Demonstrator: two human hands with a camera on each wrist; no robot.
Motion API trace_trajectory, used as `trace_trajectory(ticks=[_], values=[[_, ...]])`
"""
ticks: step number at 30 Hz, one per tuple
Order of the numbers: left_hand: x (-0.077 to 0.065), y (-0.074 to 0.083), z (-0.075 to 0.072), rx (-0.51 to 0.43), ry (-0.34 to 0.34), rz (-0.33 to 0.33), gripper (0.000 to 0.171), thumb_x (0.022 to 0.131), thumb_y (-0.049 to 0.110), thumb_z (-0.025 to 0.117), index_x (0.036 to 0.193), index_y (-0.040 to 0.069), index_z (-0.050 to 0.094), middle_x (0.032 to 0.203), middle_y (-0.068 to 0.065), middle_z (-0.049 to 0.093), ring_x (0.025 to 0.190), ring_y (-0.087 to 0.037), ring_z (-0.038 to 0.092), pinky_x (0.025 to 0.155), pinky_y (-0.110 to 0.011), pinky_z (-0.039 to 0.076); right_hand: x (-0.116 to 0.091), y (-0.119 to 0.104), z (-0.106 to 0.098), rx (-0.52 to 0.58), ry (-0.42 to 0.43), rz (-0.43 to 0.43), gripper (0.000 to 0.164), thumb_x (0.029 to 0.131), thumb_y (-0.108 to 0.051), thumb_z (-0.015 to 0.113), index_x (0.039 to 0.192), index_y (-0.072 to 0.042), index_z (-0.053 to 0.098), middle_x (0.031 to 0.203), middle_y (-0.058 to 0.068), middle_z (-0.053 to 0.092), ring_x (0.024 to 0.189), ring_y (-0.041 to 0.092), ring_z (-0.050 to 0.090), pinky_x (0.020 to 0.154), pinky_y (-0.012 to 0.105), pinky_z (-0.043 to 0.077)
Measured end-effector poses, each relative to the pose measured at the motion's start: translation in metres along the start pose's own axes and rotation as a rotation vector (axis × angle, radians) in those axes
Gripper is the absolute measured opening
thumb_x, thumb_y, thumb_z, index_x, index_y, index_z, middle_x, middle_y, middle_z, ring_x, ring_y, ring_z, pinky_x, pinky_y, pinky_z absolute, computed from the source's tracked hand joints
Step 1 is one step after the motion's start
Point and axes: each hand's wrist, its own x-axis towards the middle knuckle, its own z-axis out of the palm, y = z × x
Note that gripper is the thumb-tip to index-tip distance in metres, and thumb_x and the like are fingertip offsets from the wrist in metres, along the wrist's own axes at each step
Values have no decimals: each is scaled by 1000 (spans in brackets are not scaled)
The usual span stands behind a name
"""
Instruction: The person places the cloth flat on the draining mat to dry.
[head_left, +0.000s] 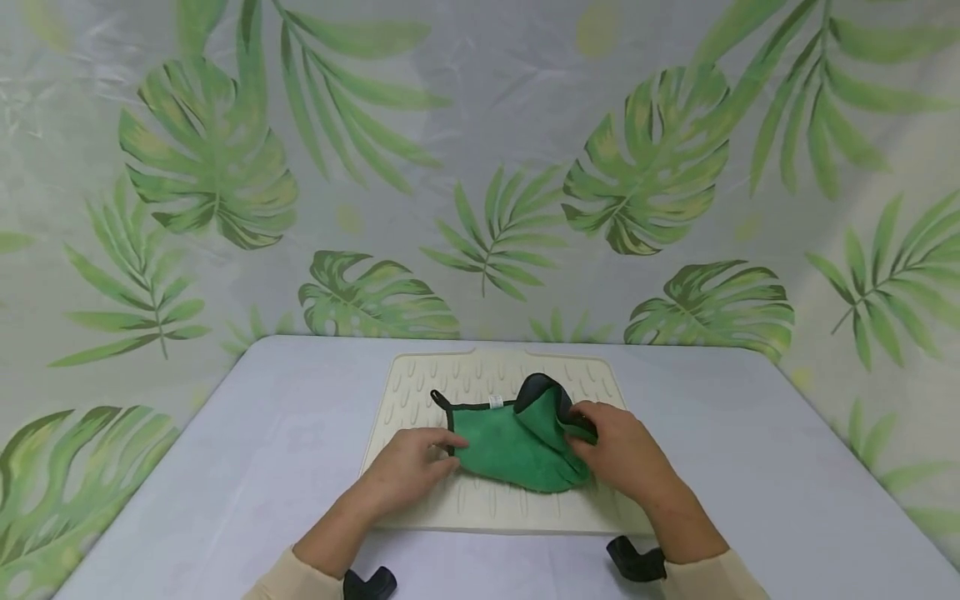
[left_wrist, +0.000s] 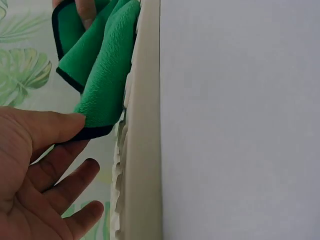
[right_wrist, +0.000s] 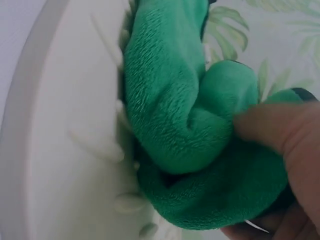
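A green cloth [head_left: 502, 446] with black edging, a small hanging loop and a white tag lies partly folded in the head view. My left hand [head_left: 408, 467] pinches its left edge; in the left wrist view the thumb [left_wrist: 65, 125] is on top of the black border and the other fingers spread below. At the cloth's other end, my right hand [head_left: 622, 446] grips a turned-over part, whose dark edging curls up. The right wrist view has the thumb [right_wrist: 265, 125] pressing into the plush folds, with the other fingers mostly hidden behind them.
Under the cloth is a cream ridged mat [head_left: 420, 379] on a white-covered table [head_left: 300, 417]. Leaf-patterned sheeting [head_left: 495, 125] hangs behind and at the sides. Black wrist mounts [head_left: 636, 560] are worn near both pale sleeves [head_left: 292, 579].
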Motion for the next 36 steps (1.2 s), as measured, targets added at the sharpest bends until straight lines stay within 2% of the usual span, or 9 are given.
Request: trace_trajectory(ticks=[4, 9, 13, 16, 19, 22, 26, 28, 36], values=[[1, -1, -6, 3, 51, -55, 21, 93, 14, 73, 113, 21, 77, 110, 2, 77, 125, -25, 65, 108, -50, 50, 0, 5, -2, -40, 30, 44, 25, 92, -11, 74, 116, -9, 71, 116, 12, 75, 106, 35, 72, 87, 52, 59], [1, -4, -10, 5, 81, -94, 21, 93, 15, 73, 112, 23, 77, 104, 5, 76, 121, -23, 67, 104, -48, 52, -1, 10, -8, -64, 60, 72, 28, 92, -11, 72, 120, -9, 69, 109, 16, 77, 79, 26, 70, 65, 41, 55], [1, -5, -14, 3, 92, -116, 22, 94, 15, 73, 113, 24, 76, 107, 4, 76, 121, -25, 67, 100, -47, 54, -2, 13, -11, -47, 36, 106, 33, 94, -10, 70, 126, -10, 65, 77, 10, 72, 55, 15, 54, 51, 30, 43], [1, -7, -17, 2, 99, -133, 21, 94, 14, 72, 113, 23, 76, 113, 1, 76, 121, -27, 67, 98, -46, 56, -2, 15, -13, -21, 13, 121, 38, 95, -8, 67, 133, -10, 60, 54, 1, 52, 45, 12, 43, 45, 27, 37], [1, -8, -19, -3, 109, -142, 21, 95, 13, 71, 114, 23, 75, 117, -3, 76, 121, -28, 67, 95, -45, 57, -2, 16, -13, -10, 5, 114, 46, 94, -4, 64, 139, -12, 55, 54, 4, 50, 43, 12, 41, 43, 27, 37], [1, -8, -19, -24, 116, -134, 21, 95, 10, 70, 113, 21, 74, 120, -5, 74, 121, -29, 67, 94, -46, 57, -2, 15, -13, 0, 0, 79, 55, 91, 4, 60, 144, -12, 52, 85, 18, 71, 57, 22, 60, 52, 35, 49], [0, -8, -16, -85, 97, -89, 23, 95, 3, 63, 109, 17, 73, 124, -7, 71, 123, -31, 66, 101, -47, 56, -1, 14, -10, 17, -29, 11, 63, 89, 14, 52, 146, -12, 52, 135, 23, 64, 115, 42, 66, 89, 55, 57], [0, -8, -15, -112, 73, -55, 23, 94, 0, 60, 105, 16, 72, 123, -6, 69, 123, -31, 66, 104, -46, 54, -1, 13, -9, 27, -50, -14, 59, 88, 16, 49, 139, -12, 60, 136, 21, 63, 129, 44, 58, 102, 58, 52], [0, -6, -15, -72, -106, 24, 21, 94, 4, 65, 108, 16, 74, 116, 0, 68, 118, -24, 63, 102, -44, 53, -3, 11, -9, 33, -98, 82, 22, 97, -13, 61, 114, -12, 75, 125, 14, 71, 124, 41, 62, 100, 57, 53]])
